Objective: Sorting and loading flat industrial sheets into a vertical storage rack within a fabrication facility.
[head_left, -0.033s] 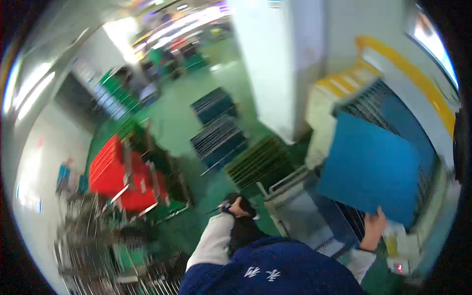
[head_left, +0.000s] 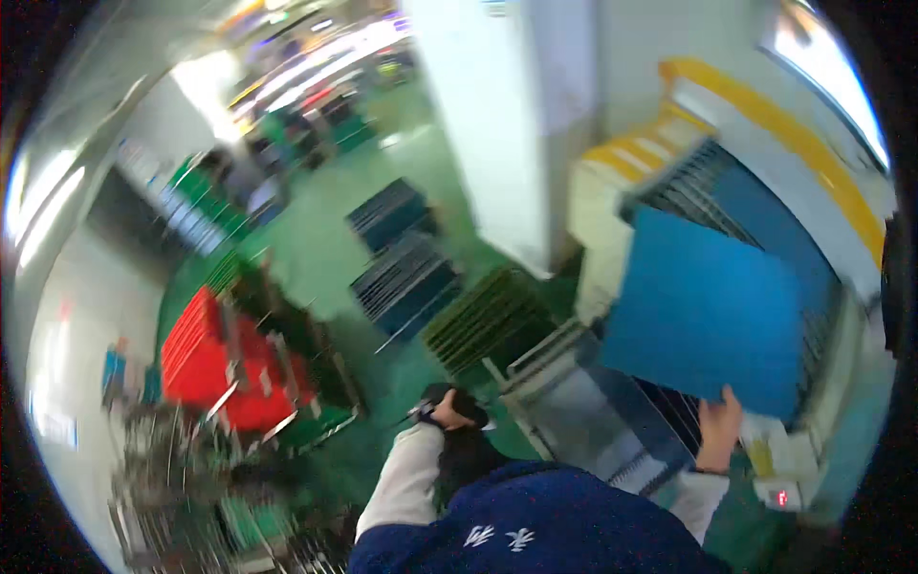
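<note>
My right hand (head_left: pixel 719 428) grips the near edge of a flat, square blue board (head_left: pixel 706 308), its fingertips on the upper face. The board lies tilted over a cream machine with yellow trim (head_left: pixel 595 206) and hides part of its slatted bed (head_left: pixel 696 199). My left hand (head_left: pixel 451 411) is in front of my body, apart from the board. Its fingers look curled beside something dark; blur hides what they hold, if anything.
A grey-topped metal unit (head_left: pixel 564 387) stands before the machine. Slotted racks, one dark green (head_left: pixel 490 320) and one blue-grey (head_left: pixel 406 287), stand on the green floor. Red panels (head_left: pixel 229 368) sit on a cart at left, metal racks below them. A white pillar (head_left: pixel 488 124) rises behind.
The whole view has shifted slightly, with most things now a little further left. My right hand still grips the blue board at its near edge.
</note>
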Motion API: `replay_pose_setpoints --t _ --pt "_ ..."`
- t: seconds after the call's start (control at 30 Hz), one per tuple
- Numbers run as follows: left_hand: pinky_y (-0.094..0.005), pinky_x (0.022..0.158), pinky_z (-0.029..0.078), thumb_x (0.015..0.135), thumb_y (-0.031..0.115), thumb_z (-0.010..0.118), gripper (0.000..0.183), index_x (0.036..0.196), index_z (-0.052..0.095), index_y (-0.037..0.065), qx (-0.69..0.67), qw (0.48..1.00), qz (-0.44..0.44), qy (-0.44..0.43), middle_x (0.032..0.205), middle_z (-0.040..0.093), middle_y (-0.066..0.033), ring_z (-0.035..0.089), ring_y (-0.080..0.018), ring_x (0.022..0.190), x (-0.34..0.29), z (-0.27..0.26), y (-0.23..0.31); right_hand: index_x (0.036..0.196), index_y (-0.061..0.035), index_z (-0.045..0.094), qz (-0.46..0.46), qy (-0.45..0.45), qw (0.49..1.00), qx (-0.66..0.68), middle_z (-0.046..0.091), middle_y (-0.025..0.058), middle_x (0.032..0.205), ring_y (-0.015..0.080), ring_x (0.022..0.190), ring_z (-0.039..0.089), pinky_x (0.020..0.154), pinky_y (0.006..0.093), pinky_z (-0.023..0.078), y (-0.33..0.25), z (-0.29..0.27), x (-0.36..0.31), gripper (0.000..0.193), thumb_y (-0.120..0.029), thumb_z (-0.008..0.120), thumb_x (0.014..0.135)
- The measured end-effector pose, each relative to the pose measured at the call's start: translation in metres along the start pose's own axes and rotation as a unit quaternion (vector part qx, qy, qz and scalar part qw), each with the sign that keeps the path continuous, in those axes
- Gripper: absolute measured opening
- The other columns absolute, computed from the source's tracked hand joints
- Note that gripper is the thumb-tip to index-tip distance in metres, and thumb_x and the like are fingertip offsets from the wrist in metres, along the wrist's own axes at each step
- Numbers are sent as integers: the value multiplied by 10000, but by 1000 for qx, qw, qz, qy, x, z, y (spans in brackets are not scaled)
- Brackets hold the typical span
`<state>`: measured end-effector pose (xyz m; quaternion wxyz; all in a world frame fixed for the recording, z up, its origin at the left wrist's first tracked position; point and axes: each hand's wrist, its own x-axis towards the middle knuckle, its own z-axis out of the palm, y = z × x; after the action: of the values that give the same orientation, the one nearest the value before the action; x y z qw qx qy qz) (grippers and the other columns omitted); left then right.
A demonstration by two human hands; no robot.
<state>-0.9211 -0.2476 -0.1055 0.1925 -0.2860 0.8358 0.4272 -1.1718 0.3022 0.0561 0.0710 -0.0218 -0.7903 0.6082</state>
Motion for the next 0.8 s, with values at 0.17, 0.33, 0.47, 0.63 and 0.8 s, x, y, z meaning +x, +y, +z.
replay_pose_setpoints --t 0.17,0.33,0.47,0.63,0.8 --pt "-436 981 369 368 604 843 1301 1433 224 188 135 981 -126 51 1307 330 -323 365 -449 1212 -9 -8 4 1064 -76 536 150 31 849 505 570 81 1065 219 1010 529 837 371 462 -10 24 18 213 -19 545 859" --pt "-462 1011 345 415 697 773 1300 1464 138 268 181 963 -196 -30 1383 212 -338 332 -470 1241 -31 -24 72 1023 -82 543 214 137 723 643 577 72 1050 216 1007 535 824 370 470 -39 32 13 187 -20 567 848" --pt "-484 1013 347 457 721 739 1262 1464 120 278 237 947 -214 -29 1406 192 -335 361 -459 1238 4 -17 26 985 -69 547 234 125 732 628 596 89 976 234 934 565 808 379 484 -51 32 14 129 -85 584 862" --pt "-471 981 391 451 709 751 1264 1463 125 282 309 944 -112 -36 1373 217 -366 401 -464 1209 60 1 -55 948 -39 537 315 -5 794 520 601 121 909 258 828 596 743 375 513 -41 30 14 157 -177 585 889" --pt "-459 977 398 458 663 780 1246 1459 140 290 319 936 -133 -63 1361 240 -357 432 -465 1178 62 -3 -81 908 -35 516 261 20 771 580 590 125 840 259 767 608 693 365 518 -40 50 31 142 -165 571 896"
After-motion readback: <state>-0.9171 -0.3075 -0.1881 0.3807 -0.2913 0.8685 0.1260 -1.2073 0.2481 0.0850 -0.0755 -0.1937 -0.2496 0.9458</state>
